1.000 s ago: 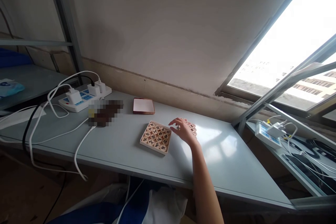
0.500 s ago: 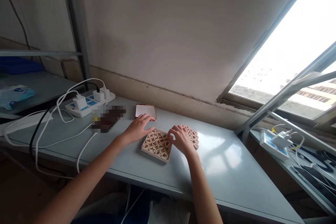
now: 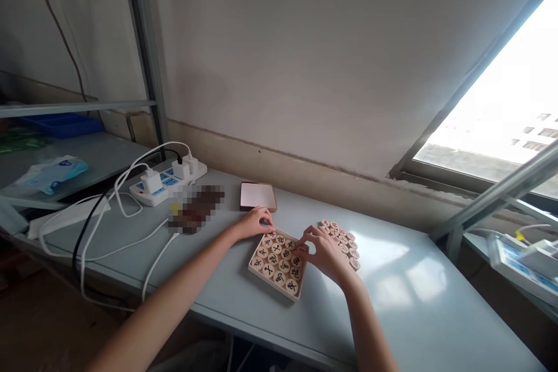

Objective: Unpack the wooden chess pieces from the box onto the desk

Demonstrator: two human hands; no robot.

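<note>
A shallow pale box [image 3: 275, 289] holds rows of round wooden pieces [image 3: 272, 258] marked with black characters. My left hand [image 3: 254, 224] is at the box's back left corner, its fingertips pressed together near the rim; whether anything is between them is too small to tell. At the box's right back side, the thumb and fingers of my right hand [image 3: 322, 249] are curled around a black-marked piece [image 3: 302, 249]. Behind my right hand, several red-marked wooden pieces [image 3: 349, 244] lie grouped on the table, partly hidden by that hand.
An open box lid [image 3: 258, 196] lies behind my left hand. A pixelated dark object [image 3: 198, 209] and a power strip [image 3: 168, 180] with plugs and white cables are at the left. A second power strip [image 3: 518, 261] sits at the far right.
The view has shifted, so the table items appear lower and further right. My left hand's fingers have closed from a spread pose and moved to the box's back corner.
</note>
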